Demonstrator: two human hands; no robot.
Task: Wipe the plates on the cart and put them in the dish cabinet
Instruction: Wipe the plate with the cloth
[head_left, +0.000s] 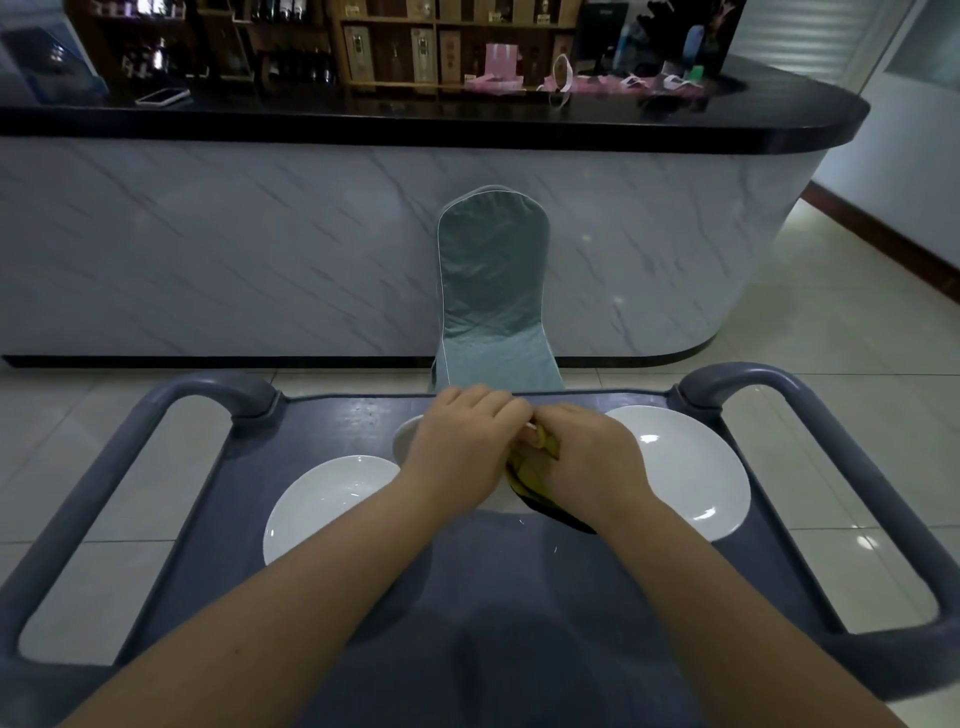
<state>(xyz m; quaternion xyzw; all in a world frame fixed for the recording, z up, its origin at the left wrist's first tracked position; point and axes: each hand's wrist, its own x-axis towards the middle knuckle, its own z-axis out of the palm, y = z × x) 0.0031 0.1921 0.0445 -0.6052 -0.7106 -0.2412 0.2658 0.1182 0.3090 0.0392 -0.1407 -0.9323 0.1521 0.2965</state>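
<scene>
Gripping the middle plate (408, 440) with left hand (462, 447), pinching yellow cloth (532, 470) with right hand (589, 462). Lies beneath both, cloth on its right side.

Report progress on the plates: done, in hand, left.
Done: nothing certain; all three plates are on the cart. In hand: left hand holds the middle plate, right hand grips a yellow cloth at it. Left: putting away all three; whether left plate and right plate are wiped is unclear.
</scene>
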